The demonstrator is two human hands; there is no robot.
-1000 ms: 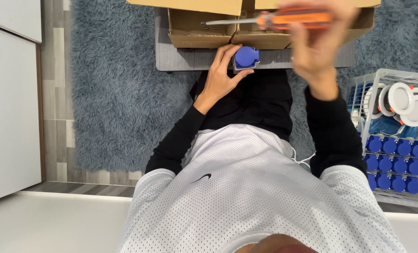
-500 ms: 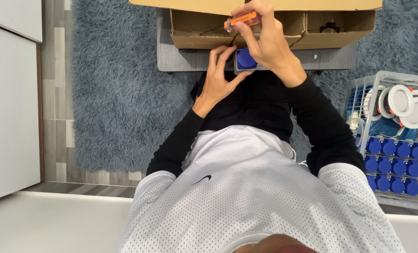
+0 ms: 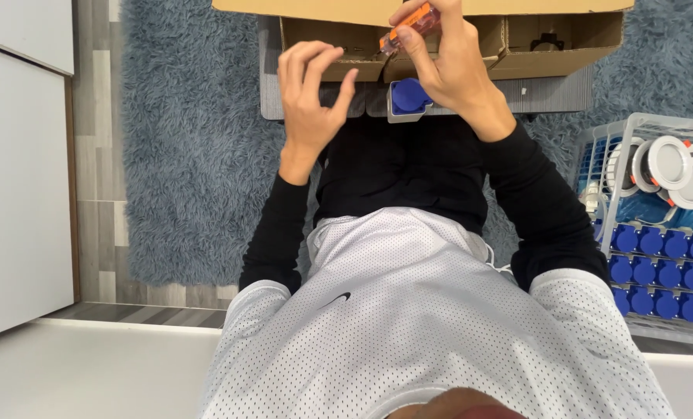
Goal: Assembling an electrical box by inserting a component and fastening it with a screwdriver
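Orange-handled screwdriver [image 3: 408, 23] clamped in right hand [image 3: 451, 66], shaft angled down-left toward blue socket [image 3: 408, 97] directly below; left hand [image 3: 311, 89] open, empty, just left of it.

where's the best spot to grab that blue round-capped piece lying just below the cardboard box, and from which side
Probably by the pale grey square base under the blue round-capped piece, pinched across its two side edges. Come from the left, where the open left hand hovers with nothing held. The right hand holds the orange-handled screwdriver above it, so the top and right are crowded, and the domed cap looks rounder to pinch.
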